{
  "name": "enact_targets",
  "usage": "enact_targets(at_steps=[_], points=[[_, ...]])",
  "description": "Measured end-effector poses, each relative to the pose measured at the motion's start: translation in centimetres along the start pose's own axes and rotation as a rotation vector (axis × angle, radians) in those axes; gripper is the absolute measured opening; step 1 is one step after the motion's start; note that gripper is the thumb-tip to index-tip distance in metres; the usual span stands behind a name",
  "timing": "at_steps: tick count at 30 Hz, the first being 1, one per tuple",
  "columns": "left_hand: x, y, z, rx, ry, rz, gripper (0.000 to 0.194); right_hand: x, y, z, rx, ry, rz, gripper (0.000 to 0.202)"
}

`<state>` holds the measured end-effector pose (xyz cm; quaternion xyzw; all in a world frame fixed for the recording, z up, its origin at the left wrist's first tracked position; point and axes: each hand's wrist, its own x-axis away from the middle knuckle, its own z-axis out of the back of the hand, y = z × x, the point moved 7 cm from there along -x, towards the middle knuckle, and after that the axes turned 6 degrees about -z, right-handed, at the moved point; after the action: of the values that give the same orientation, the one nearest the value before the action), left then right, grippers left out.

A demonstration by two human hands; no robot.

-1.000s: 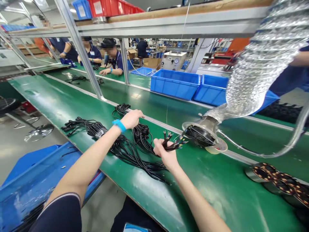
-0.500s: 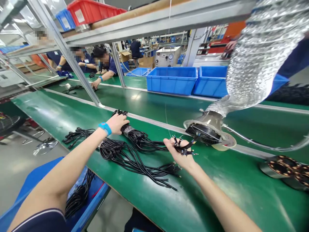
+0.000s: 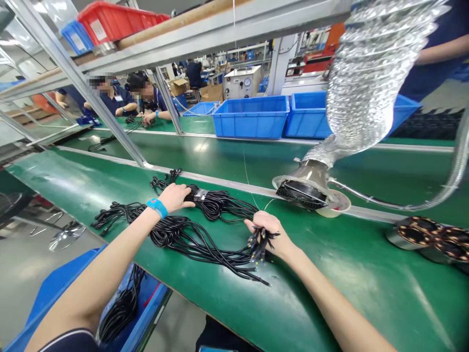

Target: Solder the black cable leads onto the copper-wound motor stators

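Two bundles of black cables lie on the green workbench. My right hand (image 3: 270, 230) is closed round the wire ends of the far cable bundle (image 3: 216, 203), and the ends fan out below the fist with coloured tips. My left hand (image 3: 176, 197) wraps over the same bundle, left of its clear tape band; the fingertips are partly hidden behind the cables. Black connectors stick out past that hand. The near cable bundle (image 3: 172, 230) lies closer to me, untouched, its loose wire ends pointing right under my right hand.
A fan (image 3: 302, 193) on a foil duct (image 3: 361, 93) stands beyond my right hand, with a tape roll (image 3: 334, 204) beside it. Motor stators (image 3: 415, 232) sit at right. Blue bins (image 3: 251, 117) line the far side. A blue crate (image 3: 146, 293) below holds more cables. Co-workers sit at far left.
My right hand has turned over, so the wire ends now point down towards me instead of up and right. My left hand remains on the bundle. The camera view has shifted slightly.
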<state>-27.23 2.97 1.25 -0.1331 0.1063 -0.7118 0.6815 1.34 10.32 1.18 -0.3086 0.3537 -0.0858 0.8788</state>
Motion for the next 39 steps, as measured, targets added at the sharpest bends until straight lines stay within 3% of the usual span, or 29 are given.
enact_targets(at_steps=[3,6,9,11,14,18,20,25,33,39], points=[[-1.4,-0.8,0.4,0.050,0.051,-0.015,0.052,1.5,0.8,-0.7,-0.097,-0.050,-0.071,0.041],[-4.1,-1.0,0.6,0.242,0.130,-0.046,0.044,1.8,0.9,-1.5,-0.150,-0.103,-0.124,0.040],[-6.5,-0.1,-1.0,0.497,-0.057,-0.146,0.048,1.8,1.4,-1.6,-0.183,-0.123,-0.191,0.039],[-6.7,0.3,-2.0,0.582,-0.197,-0.185,0.056,1.8,1.9,-1.1,-0.207,-0.103,-0.220,0.041],[-5.3,0.3,-1.8,0.597,-0.164,-0.189,0.064,1.7,2.7,-0.1,-0.241,-0.053,-0.261,0.042],[-1.1,0.9,-0.2,0.497,0.104,-0.086,0.069,1.7,3.2,0.7,-0.267,-0.002,-0.390,0.045],[1.2,1.8,0.2,0.422,0.183,-0.008,0.073,1.8,3.3,0.7,-0.280,-0.001,-0.478,0.050],[5.0,3.9,1.2,0.293,0.269,0.125,0.071,2.3,3.1,0.7,-0.262,-0.053,-0.596,0.049],[5.7,3.3,3.1,0.395,0.228,0.064,0.039,2.5,2.9,0.3,-0.307,-0.154,-0.620,0.052],[5.3,4.6,4.6,0.181,0.208,-0.030,0.029,2.5,3.0,0.2,-0.329,-0.184,-0.640,0.054]])
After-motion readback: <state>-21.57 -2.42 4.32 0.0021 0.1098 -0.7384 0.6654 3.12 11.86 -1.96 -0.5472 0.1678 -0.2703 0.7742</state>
